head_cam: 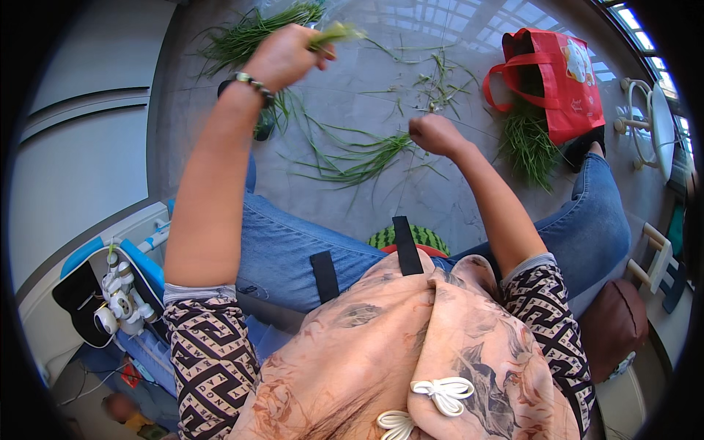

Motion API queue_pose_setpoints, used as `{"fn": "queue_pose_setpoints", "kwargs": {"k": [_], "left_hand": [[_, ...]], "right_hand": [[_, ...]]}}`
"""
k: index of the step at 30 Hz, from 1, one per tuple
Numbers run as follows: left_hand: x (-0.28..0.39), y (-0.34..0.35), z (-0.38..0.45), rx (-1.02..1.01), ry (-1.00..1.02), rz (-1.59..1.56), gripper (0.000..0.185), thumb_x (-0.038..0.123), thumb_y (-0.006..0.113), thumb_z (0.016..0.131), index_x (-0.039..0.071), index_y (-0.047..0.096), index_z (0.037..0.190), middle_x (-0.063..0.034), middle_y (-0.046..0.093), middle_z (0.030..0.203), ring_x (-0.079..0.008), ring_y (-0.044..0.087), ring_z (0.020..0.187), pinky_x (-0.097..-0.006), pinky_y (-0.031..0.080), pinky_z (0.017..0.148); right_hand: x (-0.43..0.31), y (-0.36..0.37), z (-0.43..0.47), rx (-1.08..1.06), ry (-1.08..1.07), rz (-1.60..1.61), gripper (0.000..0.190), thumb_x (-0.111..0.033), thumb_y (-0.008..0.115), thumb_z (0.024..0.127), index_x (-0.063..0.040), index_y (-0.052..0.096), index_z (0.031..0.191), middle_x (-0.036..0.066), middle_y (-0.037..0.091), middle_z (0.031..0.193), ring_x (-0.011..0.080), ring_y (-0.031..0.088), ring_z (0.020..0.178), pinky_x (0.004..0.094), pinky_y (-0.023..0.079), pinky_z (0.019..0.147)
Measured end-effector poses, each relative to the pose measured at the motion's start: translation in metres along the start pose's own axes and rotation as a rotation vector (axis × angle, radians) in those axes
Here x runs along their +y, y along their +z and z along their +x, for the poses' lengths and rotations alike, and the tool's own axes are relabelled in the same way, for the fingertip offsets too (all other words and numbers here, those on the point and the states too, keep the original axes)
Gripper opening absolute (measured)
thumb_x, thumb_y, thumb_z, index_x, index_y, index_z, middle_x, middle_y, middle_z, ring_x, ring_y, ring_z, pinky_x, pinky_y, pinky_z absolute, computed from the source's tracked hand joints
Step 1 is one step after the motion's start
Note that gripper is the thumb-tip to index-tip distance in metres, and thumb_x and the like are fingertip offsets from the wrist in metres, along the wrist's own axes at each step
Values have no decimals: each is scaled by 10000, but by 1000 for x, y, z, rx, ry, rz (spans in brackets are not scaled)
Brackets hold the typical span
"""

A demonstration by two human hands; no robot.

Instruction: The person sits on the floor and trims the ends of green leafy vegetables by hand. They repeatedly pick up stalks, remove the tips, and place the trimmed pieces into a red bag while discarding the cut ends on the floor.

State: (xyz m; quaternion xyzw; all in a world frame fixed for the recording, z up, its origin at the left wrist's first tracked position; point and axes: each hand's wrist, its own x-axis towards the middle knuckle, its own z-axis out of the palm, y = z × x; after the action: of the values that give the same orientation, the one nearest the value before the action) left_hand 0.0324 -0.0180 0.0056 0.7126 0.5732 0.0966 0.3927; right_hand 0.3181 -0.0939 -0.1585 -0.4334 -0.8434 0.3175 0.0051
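My left hand (289,58), slightly blurred and wearing a beaded bracelet (254,87), grips pale-ended green stalks (338,34) that stick out past its fingers. Just beyond it, a thick pile of long thin greens (236,41), like garlic chives, lies on the tiled floor. My right hand (437,136) is a fist low over the floor. A spread of long greens (366,162) narrows to this fist, which appears to hold their gathered end; the fingers' inner side is hidden. Trimmed bits and loose stalks (440,91) are scattered ahead of the right hand.
A red carrier bag (577,88) lies tipped at the right, with more greens (531,146) at its mouth. A watermelon-patterned stool (434,237) shows between my legs. White cabinets (88,165) line the left side. A white folding stool (657,132) leans at the far right.
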Motion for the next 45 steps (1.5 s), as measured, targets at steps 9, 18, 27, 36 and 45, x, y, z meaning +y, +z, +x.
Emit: {"fn": "queue_pose_setpoints", "kwargs": {"k": [9, 18, 27, 36, 45], "left_hand": [[28, 53, -3, -504, -49, -248, 144, 69, 541, 844, 24, 668, 895, -11, 617, 767, -81, 513, 698, -242, 418, 658], [37, -30, -15, -90, 79, -484, 242, 211, 499, 918, 45, 621, 1045, 54, 489, 668, -40, 450, 597, -189, 331, 558], [26, -32, -12, -66, -16, -343, 263, 299, 518, 924, 76, 652, 959, 71, 463, 630, -7, 368, 527, -160, 297, 506], [22, -17, -10, -126, 59, -185, 217, 260, 532, 911, 73, 642, 899, 63, 485, 587, -20, 403, 546, -181, 307, 504], [27, 24, 0, -81, 236, -75, 136, 52, 500, 876, 33, 633, 899, -34, 635, 780, -78, 567, 768, -232, 445, 719]], "right_hand": [[-57, -94, 15, 109, 18, 1017, 100, -108, 581, 856, -18, 597, 897, -14, 576, 696, 50, 535, 616, 203, 418, 553], [-2, 42, -2, 34, 168, -99, 122, -59, 527, 746, -42, 611, 833, 129, 625, 809, 283, 618, 761, 416, 483, 623], [19, 66, -12, 65, -63, -276, 104, -72, 524, 738, -64, 562, 834, 114, 592, 823, 308, 606, 774, 432, 484, 630], [-2, -53, 14, -46, 205, 600, 89, -60, 604, 703, 15, 577, 742, 63, 604, 664, 140, 618, 635, 278, 476, 547], [-59, -104, 11, -92, 28, 1118, 97, -83, 616, 782, -34, 563, 847, 20, 591, 736, 99, 582, 653, 231, 473, 601]]}}
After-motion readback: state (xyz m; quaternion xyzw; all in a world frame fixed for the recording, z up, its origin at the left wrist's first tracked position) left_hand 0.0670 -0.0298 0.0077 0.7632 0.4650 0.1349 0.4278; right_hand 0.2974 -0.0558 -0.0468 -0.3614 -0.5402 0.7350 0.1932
